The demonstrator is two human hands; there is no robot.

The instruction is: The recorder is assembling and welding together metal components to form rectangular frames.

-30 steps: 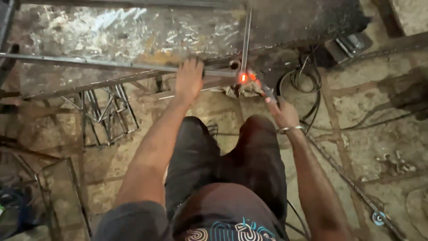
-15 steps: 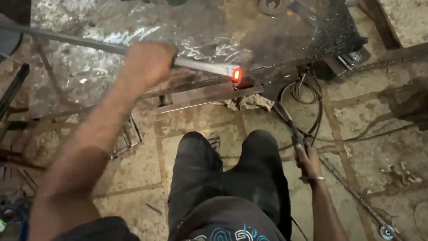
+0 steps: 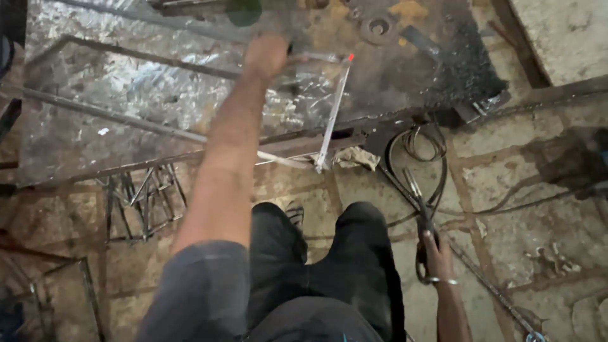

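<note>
Our left hand [image 3: 266,56] grips a thin metal rod [image 3: 333,114] with a glowing tip over the steel table's [image 3: 114,95] front edge; our right hand [image 3: 436,253] clasps the welding holder [image 3: 419,202] low beside our knee; we should keep clear of the hot end.

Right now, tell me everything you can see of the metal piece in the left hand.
The bent metal rod is thin, grey and L-shaped: a short arm runs from the left hand to a corner glowing red, and a long arm slants down to the plate's front edge. The left hand grips it, lifting it over the shiny steel plate.
</note>
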